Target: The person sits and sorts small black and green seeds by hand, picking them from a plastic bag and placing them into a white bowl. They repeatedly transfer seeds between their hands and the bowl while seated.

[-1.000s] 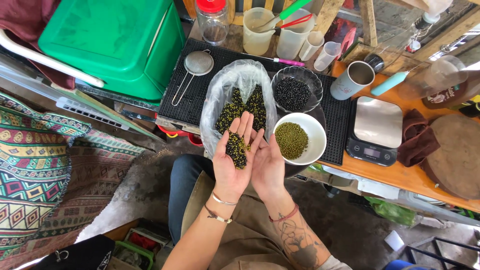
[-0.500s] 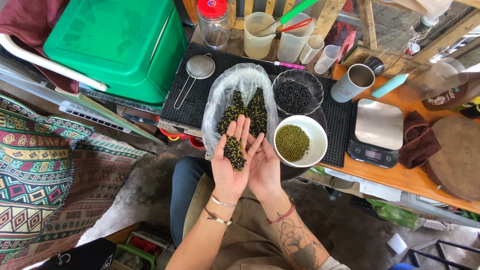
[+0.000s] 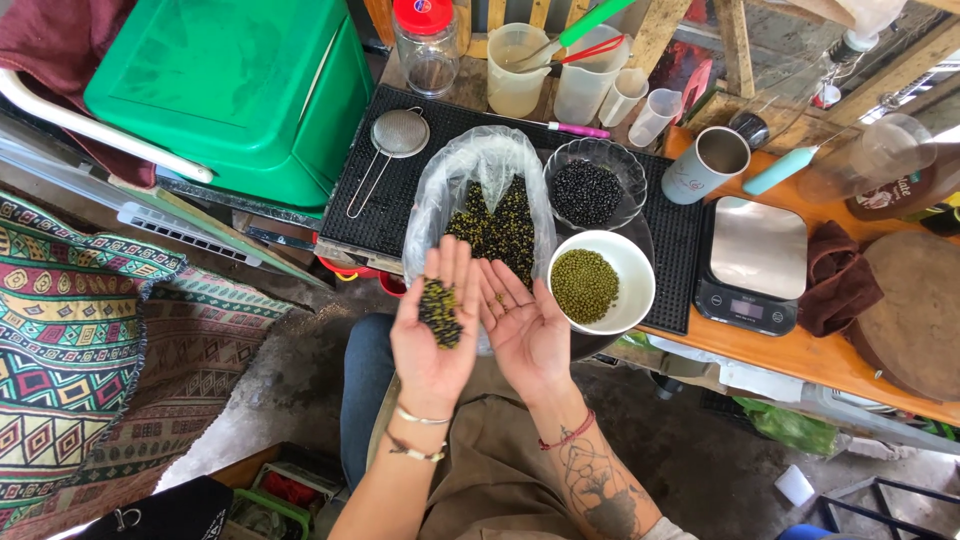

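Note:
My left hand (image 3: 436, 330) is palm up and cupped, holding a small heap of mixed black and green beans (image 3: 439, 312). My right hand (image 3: 524, 325) lies palm up beside it, touching it, with one or two beans on the palm. Both hover just in front of a clear plastic bag (image 3: 480, 195) of mixed beans on a black ribbed mat (image 3: 380, 215). To the right sit a white bowl of green beans (image 3: 603, 282) and a glass bowl of black beans (image 3: 594, 185).
A digital scale (image 3: 755, 262), metal cup (image 3: 706, 165), brown cloth (image 3: 838, 285) and round wooden board (image 3: 915, 310) sit on the orange table. A wire strainer (image 3: 394, 140), jar and measuring cups stand at the back. A green bin (image 3: 235, 90) is at left, patterned fabric (image 3: 80, 340) below it.
My right hand has opened flat, palm up, beside the left instead of picking at the heap. Both hands have stayed in about the same place in front of the bag.

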